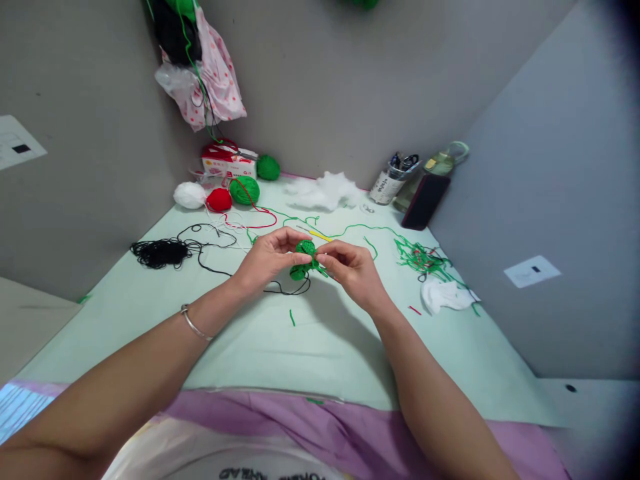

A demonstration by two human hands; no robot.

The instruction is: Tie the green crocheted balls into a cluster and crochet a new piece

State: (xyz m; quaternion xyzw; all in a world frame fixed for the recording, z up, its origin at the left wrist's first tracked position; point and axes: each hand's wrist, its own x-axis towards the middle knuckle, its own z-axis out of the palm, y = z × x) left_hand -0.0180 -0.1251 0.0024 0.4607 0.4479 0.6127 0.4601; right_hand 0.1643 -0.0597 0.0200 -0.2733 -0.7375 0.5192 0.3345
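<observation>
Above pale green tabletop [330, 367], grips green crocheted piece [305, 247] in left hand [267, 257], pinches its edge with right hand [356, 272]; apparently adjusting by fingertip; next, requires steady left hold.

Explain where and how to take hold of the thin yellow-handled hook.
Probably pinch its slim yellow handle from above, on the far side: it lies on the pale green tabletop, thin tip pointing left, and the bare right hand crowds the near side.
</observation>
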